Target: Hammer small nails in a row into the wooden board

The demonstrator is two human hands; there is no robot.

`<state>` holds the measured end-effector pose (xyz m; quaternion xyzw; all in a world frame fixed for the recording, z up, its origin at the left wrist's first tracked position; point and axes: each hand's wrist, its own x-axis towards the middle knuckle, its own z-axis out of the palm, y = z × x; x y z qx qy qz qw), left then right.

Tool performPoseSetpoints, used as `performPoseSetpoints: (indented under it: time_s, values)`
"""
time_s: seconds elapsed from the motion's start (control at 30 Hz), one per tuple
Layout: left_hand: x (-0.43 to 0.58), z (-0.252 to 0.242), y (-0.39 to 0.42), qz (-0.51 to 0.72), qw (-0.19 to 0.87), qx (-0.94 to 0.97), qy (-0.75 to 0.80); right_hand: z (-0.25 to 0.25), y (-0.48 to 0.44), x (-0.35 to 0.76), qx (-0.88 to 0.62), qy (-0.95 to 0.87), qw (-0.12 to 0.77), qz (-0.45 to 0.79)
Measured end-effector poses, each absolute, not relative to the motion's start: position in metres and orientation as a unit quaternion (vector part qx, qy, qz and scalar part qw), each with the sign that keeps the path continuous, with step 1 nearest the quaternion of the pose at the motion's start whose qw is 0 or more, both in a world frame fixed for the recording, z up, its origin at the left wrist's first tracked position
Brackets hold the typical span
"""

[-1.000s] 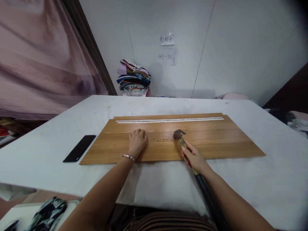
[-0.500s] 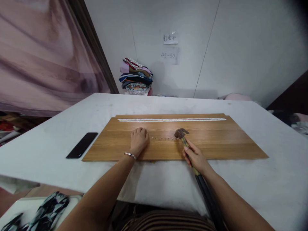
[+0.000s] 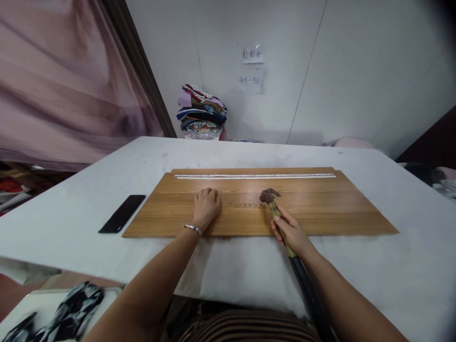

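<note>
A wooden board (image 3: 327, 209) lies across the table, with a short line of small nails (image 3: 245, 204) along its middle. Just left of that line, my left hand (image 3: 207, 205) rests palm down on the board, fingers curled and close together; their tips and anything under them are hidden. My right hand (image 3: 290, 232) is wrapped round the handle of a claw hammer (image 3: 270, 195). The hammer's rusty head is over the right end of the nail line, claw pointing right, and its long handle runs back towards my body.
Two white measuring strips (image 3: 254, 176) lie along the board's far side. A black phone (image 3: 122, 213) is left of the board on the white table (image 3: 356, 266). Folded cloths (image 3: 202, 114) are stacked by the wall, and patterned fabric (image 3: 76, 308) lies at lower left.
The hammer head sits marginally higher and further right in the view. The whole scene has shifted slightly with the camera; my left hand stays in place on the board.
</note>
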<state>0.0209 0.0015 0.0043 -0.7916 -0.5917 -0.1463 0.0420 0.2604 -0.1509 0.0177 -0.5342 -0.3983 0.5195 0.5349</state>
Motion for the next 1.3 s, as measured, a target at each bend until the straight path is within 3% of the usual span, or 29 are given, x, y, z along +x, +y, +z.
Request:
performPoseSetpoints:
  time_s: [1.3]
  values:
    - [0.0218, 0.0051, 0.0008, -0.151, 0.04, -0.787, -0.596, 0.0182, -0.152, 0.2606, -0.561, -0.419, 0.507, 0.503]
